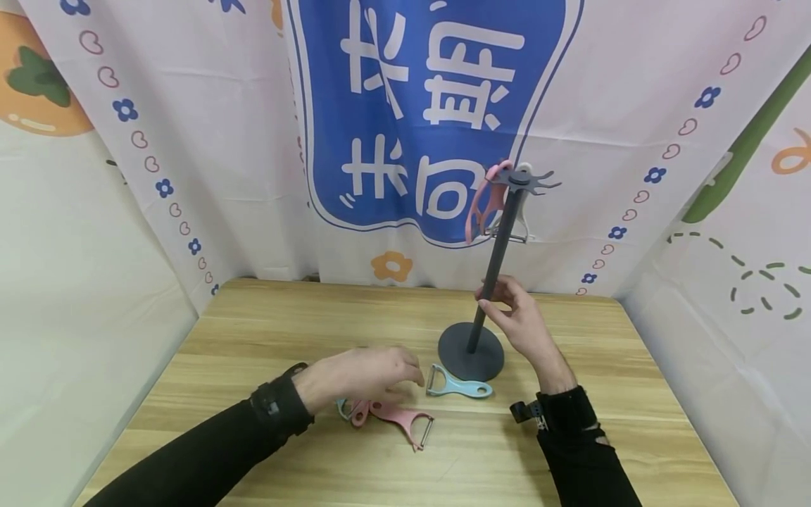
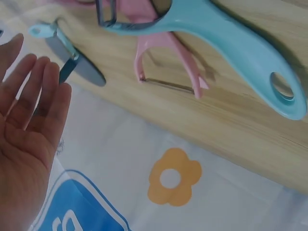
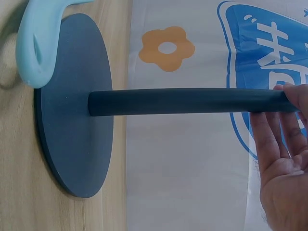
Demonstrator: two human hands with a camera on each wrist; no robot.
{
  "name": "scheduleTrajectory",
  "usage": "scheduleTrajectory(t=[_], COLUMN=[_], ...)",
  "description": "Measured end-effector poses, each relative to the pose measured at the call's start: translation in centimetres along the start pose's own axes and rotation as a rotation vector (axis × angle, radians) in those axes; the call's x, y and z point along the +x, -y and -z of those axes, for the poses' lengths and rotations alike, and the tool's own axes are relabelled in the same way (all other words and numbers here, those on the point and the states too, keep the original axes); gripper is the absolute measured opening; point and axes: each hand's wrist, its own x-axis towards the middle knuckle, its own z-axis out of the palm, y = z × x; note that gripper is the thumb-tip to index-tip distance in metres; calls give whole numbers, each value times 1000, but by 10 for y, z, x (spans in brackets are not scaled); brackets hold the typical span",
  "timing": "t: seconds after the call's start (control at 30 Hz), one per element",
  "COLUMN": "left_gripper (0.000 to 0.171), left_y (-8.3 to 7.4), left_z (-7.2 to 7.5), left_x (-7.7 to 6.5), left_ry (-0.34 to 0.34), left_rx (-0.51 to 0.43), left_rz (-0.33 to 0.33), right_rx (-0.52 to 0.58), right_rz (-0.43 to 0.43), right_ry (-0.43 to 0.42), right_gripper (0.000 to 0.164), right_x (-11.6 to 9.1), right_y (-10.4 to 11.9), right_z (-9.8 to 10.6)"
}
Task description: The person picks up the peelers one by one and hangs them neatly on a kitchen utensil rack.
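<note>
R hand (image 1: pixel 524 324) holding dk stand pole (image 1: pixel 501 250), L hand (image 1: pixel 361 373) nr blue peeler (image 1: pixel 469 388), grip loose

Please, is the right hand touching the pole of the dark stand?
Touching. The right wrist view shows the right hand holding the pole between its thumb and fingers.

the stand (image 1: pixel 498 260) is dark grey. at its top are a pink hanging peeler (image 1: pixel 478 204) and a white hanging peeler (image 1: pixel 521 213); before its base lies a light blue peeler (image 1: pixel 465 388), and to its front left a pink peeler (image 1: pixel 394 414). beneath it the worktop (image 1: pixel 285 317) has yellowish-brown wood grain. behind it, white cloth (image 1: pixel 253 176) carries a blue panel (image 1: pixel 415 141) with white characters and an orange flower (image 1: pixel 381 267) with a white centre.
</note>
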Motion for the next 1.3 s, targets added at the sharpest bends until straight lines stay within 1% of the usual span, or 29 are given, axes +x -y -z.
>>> scheduleTrajectory(t=[0.2, 0.37, 0.5, 0.7, 0.8, 0.9, 1.0, 1.07, 1.2, 1.3], left_gripper=[26, 23, 22, 31, 33, 31, 28, 25, 16, 12], left_y=[-5, -6, -6, -6, -6, -5, -4, -3, 1, 5], left_z=[-6, -11, -17, -21, -23, -26, -26, -25, -24, -24], left_x=[-1, 1, 2, 3, 4, 6, 7, 7, 7, 7], left_ry=[86, 109, 112, 134, 146, 147, 141, 131, 109, 104], left_rx=[-10, 1, 11, -2, 11, 17, 4, 2, 28, 40], left_rz=[-51, -78, -76, -36, -22, -23, -31, -44, -58, -54], right_rx=[-4, 4, 5, 2, 1, -2, -5, -7, -8, -5], right_rz=[15, 19, 14, 5, 2, -1, -8, -12, -13, -10], right_ry=[-3, -3, -2, -1, -1, 0, 1, 0, 0, 1], right_gripper=[46, 46, 46, 46, 46, 46, 45, 44, 43, 43], right_x=[1, 1, 2, 1, 1, 1, 1, 1, 1, 1], right_y=[0, 0, -1, -1, -1, -1, 0, 0, 0, 0], right_z=[0, -1, -1, 0, 0, 0, 0, 0, 0, 0])
